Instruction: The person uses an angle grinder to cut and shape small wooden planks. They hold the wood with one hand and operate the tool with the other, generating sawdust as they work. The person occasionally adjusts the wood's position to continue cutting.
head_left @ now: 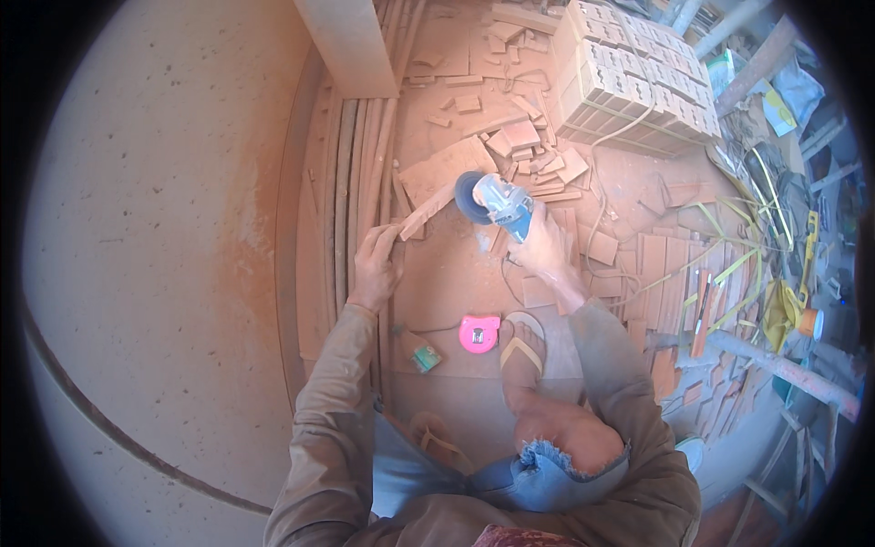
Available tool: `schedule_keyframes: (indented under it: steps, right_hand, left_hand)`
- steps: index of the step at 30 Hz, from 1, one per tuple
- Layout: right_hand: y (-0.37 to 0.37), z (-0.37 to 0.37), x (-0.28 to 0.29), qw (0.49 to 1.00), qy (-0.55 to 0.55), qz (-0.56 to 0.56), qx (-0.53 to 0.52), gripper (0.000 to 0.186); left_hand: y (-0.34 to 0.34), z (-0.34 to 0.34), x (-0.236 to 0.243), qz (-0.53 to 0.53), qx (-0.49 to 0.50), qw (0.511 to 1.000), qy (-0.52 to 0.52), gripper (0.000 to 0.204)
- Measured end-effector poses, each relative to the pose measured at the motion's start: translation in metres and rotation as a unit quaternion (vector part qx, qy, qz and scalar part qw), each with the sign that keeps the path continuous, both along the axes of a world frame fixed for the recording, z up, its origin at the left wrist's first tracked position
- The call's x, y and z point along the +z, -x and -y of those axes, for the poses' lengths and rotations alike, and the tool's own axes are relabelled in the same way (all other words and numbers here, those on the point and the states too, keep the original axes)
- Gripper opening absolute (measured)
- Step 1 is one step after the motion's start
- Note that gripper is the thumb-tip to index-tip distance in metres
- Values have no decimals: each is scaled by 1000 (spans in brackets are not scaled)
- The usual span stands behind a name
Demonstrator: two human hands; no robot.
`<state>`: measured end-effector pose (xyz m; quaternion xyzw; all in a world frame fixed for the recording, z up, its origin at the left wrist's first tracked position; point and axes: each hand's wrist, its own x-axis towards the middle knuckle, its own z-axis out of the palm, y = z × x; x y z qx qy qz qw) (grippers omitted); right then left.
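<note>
My right hand grips a blue and grey angle grinder. Its dark round disc is up against the far end of a narrow strip of reddish tile; whether it touches cannot be made out. With closed fingers, my left hand holds the near end of that strip, which slants away to the upper right. Beyond the strip lies a wider flat tile. On the dusty floor between my forearms sit a pink tape measure and a small green packet.
Broken tile pieces lie heaped beyond the grinder, near strapped stacks of tiles. Long poles run along the wall at left, by a post. Loose tiles, yellow straps and a cord lie at right.
</note>
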<state>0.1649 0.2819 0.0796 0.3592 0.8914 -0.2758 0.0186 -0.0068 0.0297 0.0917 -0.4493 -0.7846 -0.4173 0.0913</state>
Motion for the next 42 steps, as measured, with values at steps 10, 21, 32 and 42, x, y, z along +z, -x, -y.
schedule_keyframes:
  steps: [10, 21, 32, 42]
  right_hand:
    - [5, 0, -7, 1000, -7, 7, 15, 68]
    - [7, 7, 13, 1000, 3, 2, 16, 69]
    - [12, -13, -8, 999, -8, 32, 13, 66]
    - [8, 3, 16, 1000, 2, 0, 30, 67]
  left_hand:
    - [1, 3, 3, 34, 13, 999, 26, 25]
    - [4, 2, 3, 49, 37, 998, 28, 24]
    - [4, 4, 1, 76, 53, 995, 42, 21]
    - [3, -1, 7, 60, 55, 996, 31, 19]
